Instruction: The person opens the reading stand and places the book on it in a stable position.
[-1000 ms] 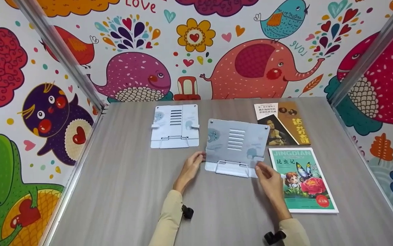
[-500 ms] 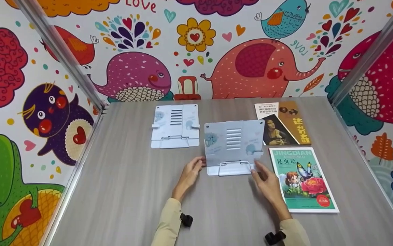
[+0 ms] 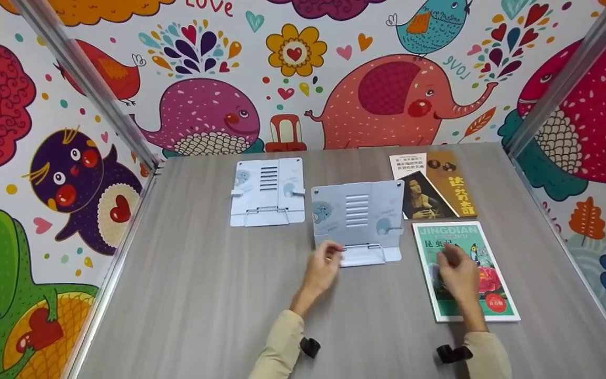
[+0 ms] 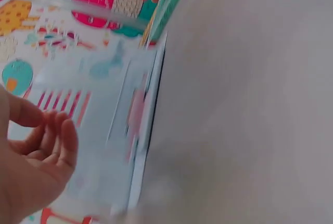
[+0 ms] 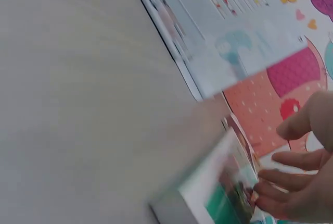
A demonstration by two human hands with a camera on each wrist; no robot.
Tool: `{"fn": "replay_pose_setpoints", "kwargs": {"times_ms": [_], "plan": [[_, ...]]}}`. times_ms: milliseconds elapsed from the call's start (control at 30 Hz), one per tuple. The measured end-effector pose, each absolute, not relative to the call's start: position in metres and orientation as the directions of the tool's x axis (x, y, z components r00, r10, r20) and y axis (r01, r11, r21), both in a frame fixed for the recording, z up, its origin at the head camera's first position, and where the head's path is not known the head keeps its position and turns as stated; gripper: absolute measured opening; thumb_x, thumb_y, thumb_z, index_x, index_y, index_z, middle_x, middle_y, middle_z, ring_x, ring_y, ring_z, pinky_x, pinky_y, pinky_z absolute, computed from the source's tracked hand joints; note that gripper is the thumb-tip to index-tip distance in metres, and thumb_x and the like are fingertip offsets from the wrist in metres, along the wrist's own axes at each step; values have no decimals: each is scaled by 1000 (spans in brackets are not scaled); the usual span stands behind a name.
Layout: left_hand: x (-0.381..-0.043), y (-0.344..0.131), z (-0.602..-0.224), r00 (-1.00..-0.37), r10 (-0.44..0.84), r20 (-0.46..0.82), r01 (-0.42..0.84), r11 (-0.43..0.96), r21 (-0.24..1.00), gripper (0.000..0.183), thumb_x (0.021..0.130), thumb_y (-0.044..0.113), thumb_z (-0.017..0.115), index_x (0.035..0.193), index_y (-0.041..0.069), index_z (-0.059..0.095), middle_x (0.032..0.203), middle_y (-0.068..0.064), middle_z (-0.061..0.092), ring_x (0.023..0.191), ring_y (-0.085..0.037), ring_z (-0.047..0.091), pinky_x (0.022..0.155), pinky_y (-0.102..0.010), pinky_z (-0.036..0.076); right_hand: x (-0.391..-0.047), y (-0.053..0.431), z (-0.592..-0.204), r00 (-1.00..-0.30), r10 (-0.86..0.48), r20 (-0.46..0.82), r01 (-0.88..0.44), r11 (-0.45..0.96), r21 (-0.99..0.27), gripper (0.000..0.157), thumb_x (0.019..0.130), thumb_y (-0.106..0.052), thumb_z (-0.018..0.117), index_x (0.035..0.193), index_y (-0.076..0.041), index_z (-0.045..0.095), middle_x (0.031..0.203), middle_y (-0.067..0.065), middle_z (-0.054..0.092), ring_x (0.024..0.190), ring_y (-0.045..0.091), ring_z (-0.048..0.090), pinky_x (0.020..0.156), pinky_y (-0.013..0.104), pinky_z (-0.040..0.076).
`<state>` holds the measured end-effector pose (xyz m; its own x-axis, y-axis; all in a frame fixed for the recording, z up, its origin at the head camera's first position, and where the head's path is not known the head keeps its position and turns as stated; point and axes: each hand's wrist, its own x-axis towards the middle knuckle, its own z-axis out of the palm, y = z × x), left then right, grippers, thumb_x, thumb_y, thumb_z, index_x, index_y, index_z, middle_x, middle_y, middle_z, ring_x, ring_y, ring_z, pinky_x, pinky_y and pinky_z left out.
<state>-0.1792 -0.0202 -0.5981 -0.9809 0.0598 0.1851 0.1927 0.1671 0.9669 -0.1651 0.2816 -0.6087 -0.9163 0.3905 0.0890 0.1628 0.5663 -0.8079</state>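
Observation:
A pale blue-white metal book stand [image 3: 358, 216] stands propped up on the table with its back plate raised. My left hand [image 3: 324, 268] is in front of its lower left corner; in the left wrist view its fingers [image 4: 67, 143] bend loosely and hold nothing. Above the green insect book [image 3: 500, 305] hovers my right hand [image 3: 460, 273], covering part of the cover. Spread fingers [image 5: 286, 177] show in the right wrist view, with the book just beyond them. Whether they touch the cover, I cannot tell.
A matching book stand [image 3: 268, 192] lies flat at the back left. Behind the green book lies a brown book [image 3: 442, 184] with a portrait on it. A patterned wall [image 3: 292, 63] borders the table's back.
Both hands have let go of the raised stand, which now stands by itself. My right hand has moved right over the green book; my left hand has shifted right, before the stand.

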Motion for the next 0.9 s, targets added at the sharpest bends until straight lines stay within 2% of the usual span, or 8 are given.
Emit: {"fn": "replay_pose_setpoints", "kwargs": {"times_ms": [100, 200, 300, 367, 500, 767, 900], "plan": [[-172, 13, -598, -973, 216, 81, 100, 79, 992, 21, 96, -4, 54, 112, -9, 65, 106, -26, 70, 96, -34, 70, 83, -35, 61, -161, 304, -606, -898, 431, 87, 223, 617, -755, 44, 92, -12, 64, 131, 9, 59, 127, 37, 61, 120, 50, 57, 101, 53, 45], [-165, 44, -600, -937, 348, 4, 47, 115, 992, 32, 98, 1, 53, 126, -12, 59, 122, -28, 66, 114, -37, 67, 98, -37, 57, -156, 322, -603, -896, 441, 41, 284, 642, -712, 53, 92, -14, 63, 135, 13, 52, 132, 43, 51, 126, 57, 47, 106, 64, 36], [-159, 71, -601, -901, 427, -73, 23, 217, 976, 44, 100, 10, 53, 140, -7, 52, 137, -23, 61, 127, -32, 61, 108, -31, 50, -151, 332, -600, -894, 447, -36, 351, 648, -676, 61, 93, -17, 62, 140, 16, 44, 137, 46, 44, 129, 59, 39, 110, 67, 30], [-155, 87, -603, -880, 453, -142, -31, 244, 969, 51, 100, 15, 53, 147, -4, 46, 145, -21, 55, 132, -30, 58, 112, -32, 47, -148, 336, -599, -888, 448, -101, 400, 646, -650, 67, 93, -20, 62, 144, 17, 37, 139, 45, 41, 129, 58, 37, 112, 67, 28], [-150, 111, -605, -856, 460, -236, -116, 273, 955, 60, 97, 20, 55, 152, 1, 40, 152, -16, 51, 138, -26, 53, 114, -30, 44, -146, 342, -598, -891, 423, -167, 432, 672, -602, 75, 94, -23, 61, 146, 20, 29, 138, 47, 39, 126, 60, 40, 111, 69, 32], [-137, 140, -609, -848, 492, -198, -124, 179, 976, 72, 89, 9, 62, 155, 4, 34, 156, -12, 47, 143, -19, 46, 117, -26, 38, -145, 354, -595, -908, 402, -117, 396, 731, -555, 66, 94, -17, 56, 137, 28, 34, 130, 52, 45, 119, 65, 46, 106, 69, 38], [-134, 142, -609, -865, 455, -214, -132, 205, 970, 75, 83, 7, 67, 151, 8, 36, 153, -7, 51, 140, -13, 48, 118, -30, 36, -144, 359, -592, -900, 399, -177, 424, 705, -568, 68, 95, -19, 54, 139, 27, 32, 132, 51, 44, 119, 63, 47, 107, 69, 38]]}}
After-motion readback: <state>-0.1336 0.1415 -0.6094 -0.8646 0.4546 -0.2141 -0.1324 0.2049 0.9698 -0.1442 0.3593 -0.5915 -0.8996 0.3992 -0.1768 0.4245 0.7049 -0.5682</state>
